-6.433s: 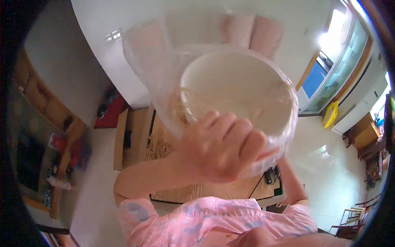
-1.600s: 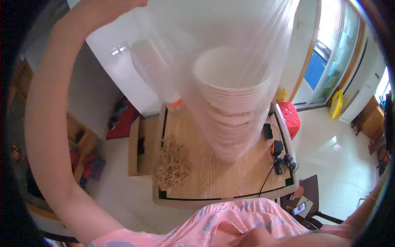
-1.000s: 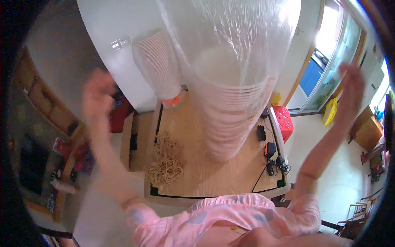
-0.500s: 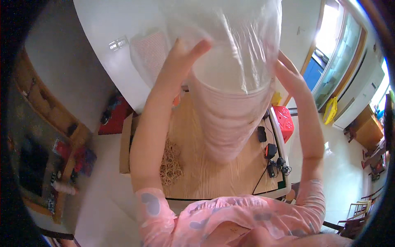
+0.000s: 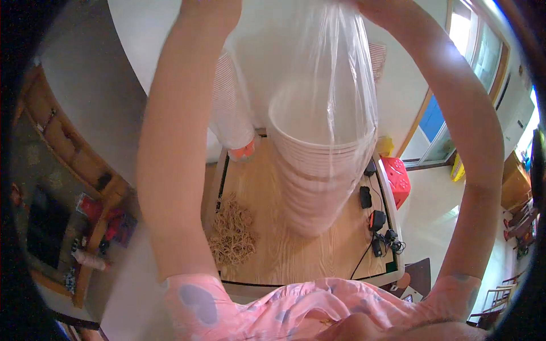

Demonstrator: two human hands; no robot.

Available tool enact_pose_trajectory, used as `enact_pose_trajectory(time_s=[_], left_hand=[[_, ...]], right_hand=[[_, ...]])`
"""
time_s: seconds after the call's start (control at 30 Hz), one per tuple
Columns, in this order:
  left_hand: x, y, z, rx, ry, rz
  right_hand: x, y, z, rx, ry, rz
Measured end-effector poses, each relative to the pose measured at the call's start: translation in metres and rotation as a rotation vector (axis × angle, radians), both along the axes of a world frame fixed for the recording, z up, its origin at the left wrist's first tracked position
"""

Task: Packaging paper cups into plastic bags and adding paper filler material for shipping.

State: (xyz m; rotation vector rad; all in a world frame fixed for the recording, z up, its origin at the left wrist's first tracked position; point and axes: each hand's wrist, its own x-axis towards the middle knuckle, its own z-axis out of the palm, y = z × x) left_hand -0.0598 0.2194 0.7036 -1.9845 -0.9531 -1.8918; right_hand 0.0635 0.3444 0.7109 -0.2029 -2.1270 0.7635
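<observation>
A clear plastic bag (image 5: 341,85) hangs upright over the wooden table (image 5: 273,256), holding a stack of white disposable bowls (image 5: 318,170) in its lower half. Both my arms are raised. My left hand (image 5: 207,8) is at the bag's upper left and my right hand (image 5: 372,7) at its gathered top. Both are cut off by the picture's upper edge, so the fingers are mostly hidden. The bag's bottom hangs just above or on the tabletop; I cannot tell which.
A second clear sleeve of white cups (image 5: 230,113) with an orange end stands behind on the left. A heap of tan rubber bands (image 5: 232,234) lies at front left, and black devices with cables (image 5: 376,224) at the right edge. A red stool (image 5: 396,173) stands beyond.
My hands have gone up from the bag's sides near the bowl rim to its top. The bag now hangs stretched, with the bowls lower in the picture.
</observation>
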Motion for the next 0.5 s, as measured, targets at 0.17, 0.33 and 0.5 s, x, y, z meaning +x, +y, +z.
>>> enact_pose_trajectory(time_s=[0.17,0.33,0.5], left_hand=[[-0.002,0.025,-0.089,-0.671,-0.025,0.03],[0.018,0.047,-0.118,-0.812,-0.185,-0.238],[-0.011,0.06,-0.133,-0.91,-0.194,-0.115]], right_hand=[[-0.017,-0.005,0.021,0.127,-0.144,-0.037],[-0.028,-0.032,0.019,0.151,-0.136,-0.078],[0.012,-0.048,0.007,0.141,-0.21,-0.087]])
